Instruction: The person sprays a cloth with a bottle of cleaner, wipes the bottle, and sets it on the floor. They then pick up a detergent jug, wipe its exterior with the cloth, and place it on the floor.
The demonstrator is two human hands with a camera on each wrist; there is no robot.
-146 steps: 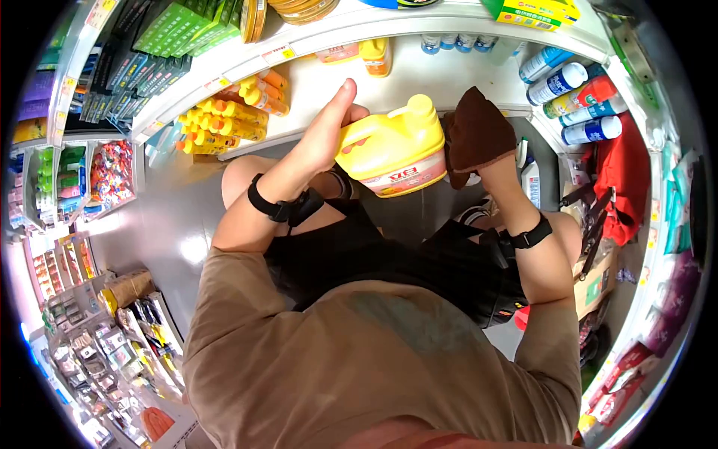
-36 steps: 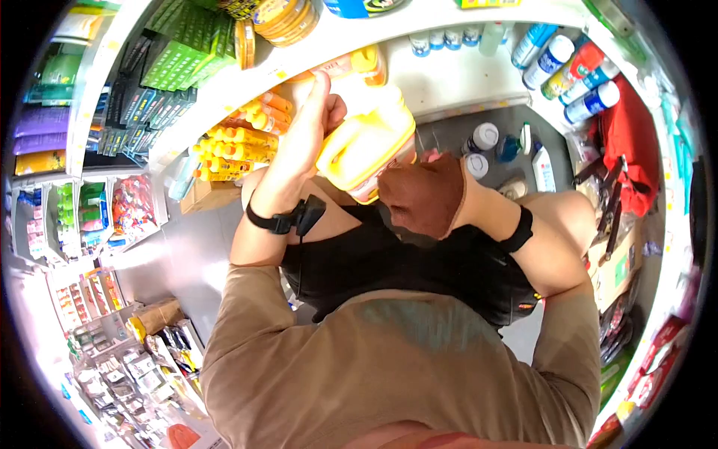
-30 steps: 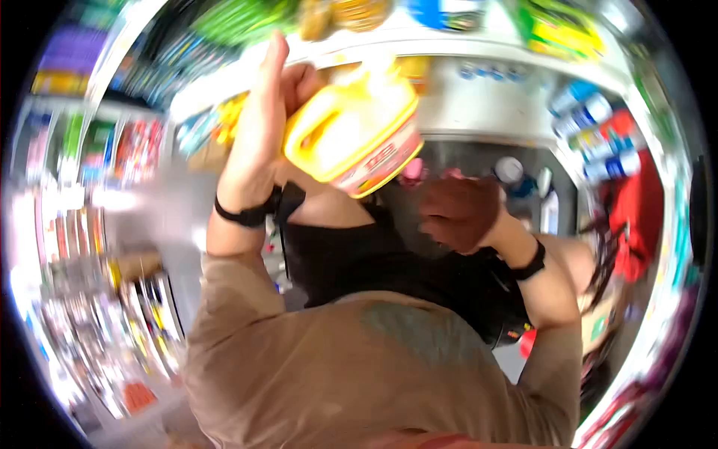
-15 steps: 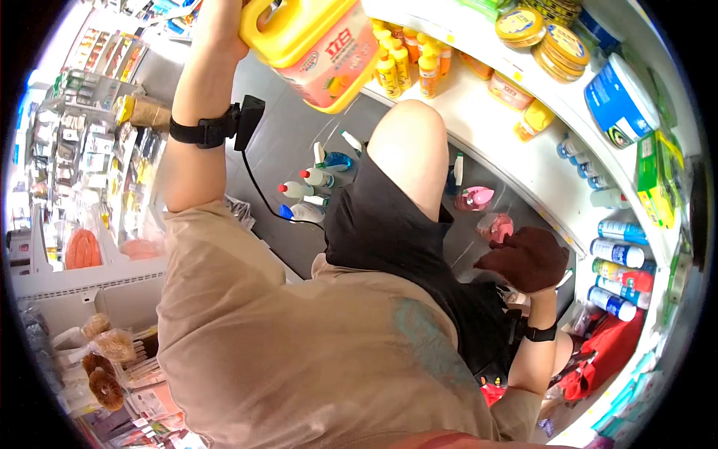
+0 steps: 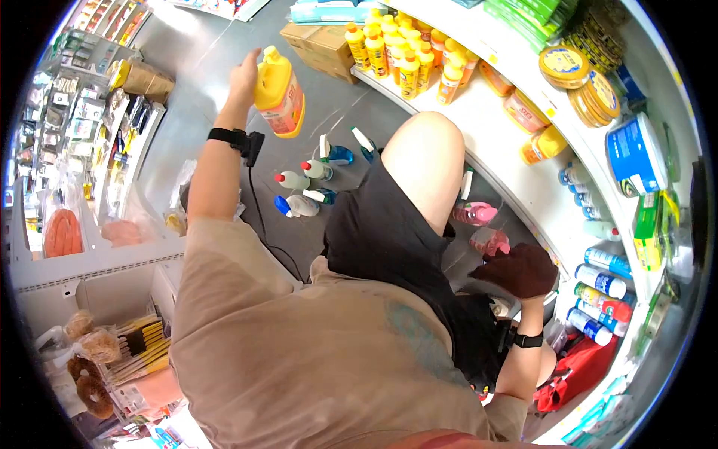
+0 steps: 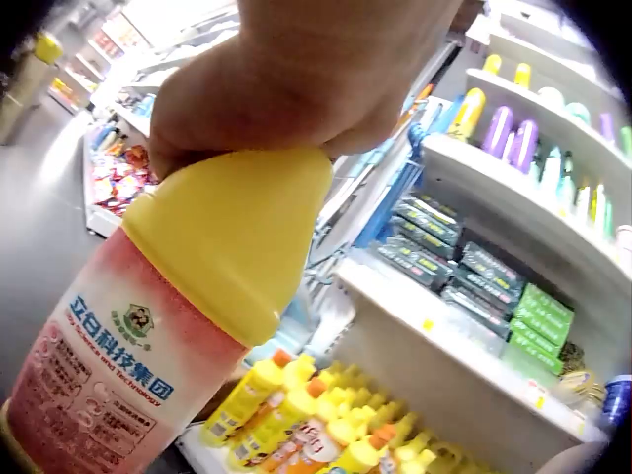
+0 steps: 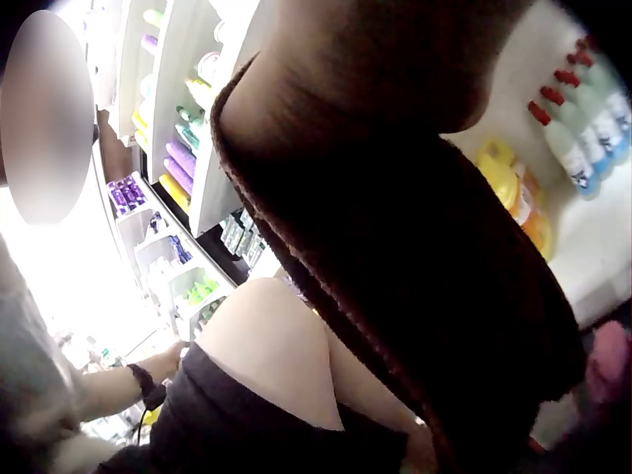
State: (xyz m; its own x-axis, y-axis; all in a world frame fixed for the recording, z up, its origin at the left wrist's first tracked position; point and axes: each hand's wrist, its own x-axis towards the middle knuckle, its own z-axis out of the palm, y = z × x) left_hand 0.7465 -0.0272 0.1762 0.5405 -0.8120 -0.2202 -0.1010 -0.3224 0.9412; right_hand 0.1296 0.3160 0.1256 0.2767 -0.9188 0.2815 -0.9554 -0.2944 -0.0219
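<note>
In the head view, my left hand (image 5: pixel 244 77) is stretched out over the floor at the upper left, gripping a yellow jug (image 5: pixel 280 97) with a pink label at its handle side. The left wrist view shows the hand (image 6: pixel 286 109) curled over the top of that jug (image 6: pixel 232 232), which hangs tilted. A dark brown cloth or mitt (image 5: pixel 523 271) covers my right hand, low beside the shelf on the right. Seen from the right wrist, the brown fabric (image 7: pixel 444 296) wraps from the wrist over the hand and hides the fingers.
Several spray and capped bottles (image 5: pixel 295 179) stand or lie on the floor left of the knee. Pink bottles (image 5: pixel 475 213) are near the right hand. The curved shelf (image 5: pixel 508 176) holds yellow bottles (image 5: pixel 407 71), jugs and spray cans. A carton (image 5: pixel 318 49) sits at its left end.
The body has turned left. My left hand has carried the jug away from the shelf and lower, out over the floor. The brown-covered right hand has moved away from the jug.
</note>
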